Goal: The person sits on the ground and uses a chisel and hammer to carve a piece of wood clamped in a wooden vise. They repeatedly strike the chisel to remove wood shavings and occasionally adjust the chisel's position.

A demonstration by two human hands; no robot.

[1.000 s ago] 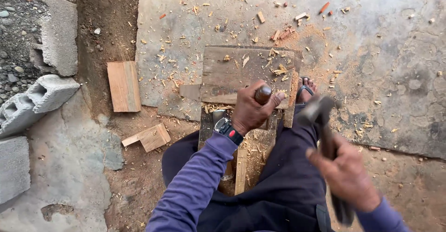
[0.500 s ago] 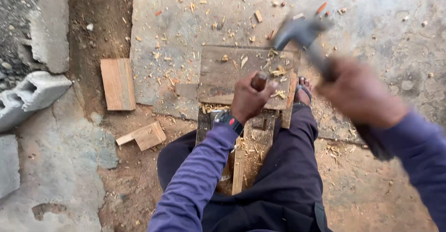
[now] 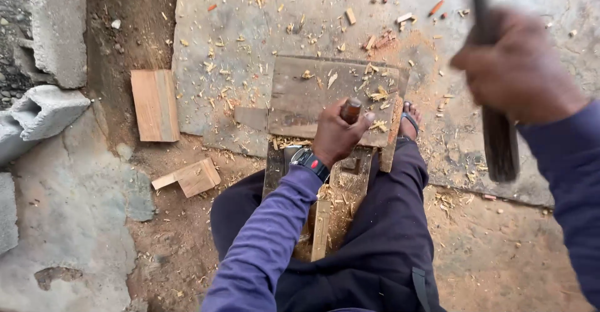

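My left hand (image 3: 335, 136) grips a chisel with a brown wooden handle (image 3: 351, 108), held upright against a long wooden workpiece (image 3: 347, 187) that lies between my legs. A flat weathered board (image 3: 306, 96) lies across it just beyond the hand. My right hand (image 3: 515, 68) is raised high at the upper right, shut around the dark handle of a hammer (image 3: 497, 137); the hammer's head is out of the frame at the top. Purple sleeves cover both arms, and a watch sits on my left wrist.
Wood chips and shavings litter the concrete slab (image 3: 250, 24). A flat plank offcut (image 3: 155, 104) and a smaller wood block (image 3: 194, 178) lie on the dirt to the left. Grey concrete blocks (image 3: 47, 109) stand at the far left. My sandalled foot (image 3: 409, 121) rests by the board.
My right hand has swung the hammer up from beside my knee to high at the upper right, closer to the camera. The left hand has kept the chisel in place.
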